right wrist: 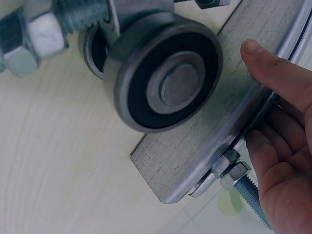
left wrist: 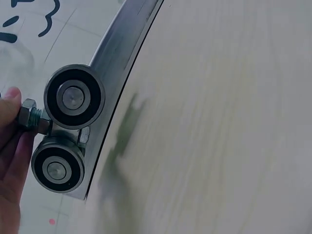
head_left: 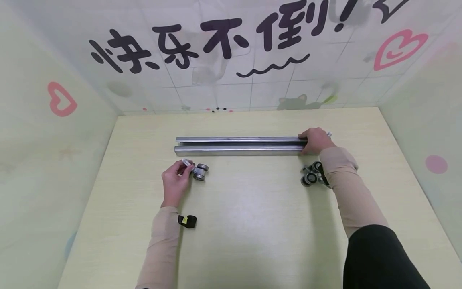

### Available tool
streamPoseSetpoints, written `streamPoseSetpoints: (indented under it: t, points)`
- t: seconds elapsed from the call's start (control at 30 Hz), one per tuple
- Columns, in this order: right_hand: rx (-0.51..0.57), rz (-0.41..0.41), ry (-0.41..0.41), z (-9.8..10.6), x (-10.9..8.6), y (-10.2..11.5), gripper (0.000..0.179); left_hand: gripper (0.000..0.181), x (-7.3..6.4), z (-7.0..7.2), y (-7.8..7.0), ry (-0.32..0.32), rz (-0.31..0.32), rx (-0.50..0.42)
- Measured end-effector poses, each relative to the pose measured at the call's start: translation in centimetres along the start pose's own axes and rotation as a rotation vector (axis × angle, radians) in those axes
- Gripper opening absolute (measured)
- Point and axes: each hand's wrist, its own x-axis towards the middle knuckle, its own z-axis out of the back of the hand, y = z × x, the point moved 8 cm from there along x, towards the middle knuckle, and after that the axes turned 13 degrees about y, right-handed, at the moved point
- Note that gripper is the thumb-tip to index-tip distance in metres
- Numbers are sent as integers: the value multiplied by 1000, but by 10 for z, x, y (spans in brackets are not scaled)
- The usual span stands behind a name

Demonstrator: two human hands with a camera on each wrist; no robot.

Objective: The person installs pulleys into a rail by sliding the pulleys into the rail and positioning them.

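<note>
My left hand pinches the bolt end of a roller trolley, below the left end of a metal channel rail. The left wrist view shows two of the trolley's bearing wheels, with the rail behind. My right hand grips the rail near its right end, thumb on the near side and fingers curled at the slot. A threaded bolt with nuts sticks out of the slot by these fingers; what it joins inside is hidden. Beneath my right wrist lies another roller trolley, partly covered by the sleeve.
The pale wooden table runs up to a printed fabric backdrop behind the rail, with fabric at both sides. A small black object with a yellow mark sits at my left wrist.
</note>
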Motion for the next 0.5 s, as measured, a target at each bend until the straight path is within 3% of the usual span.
streamPoseSetpoints:
  t: [0.5]
  points:
    - [1,11,0,-2,1,1,62,14,5,35,25,-90,94,0]
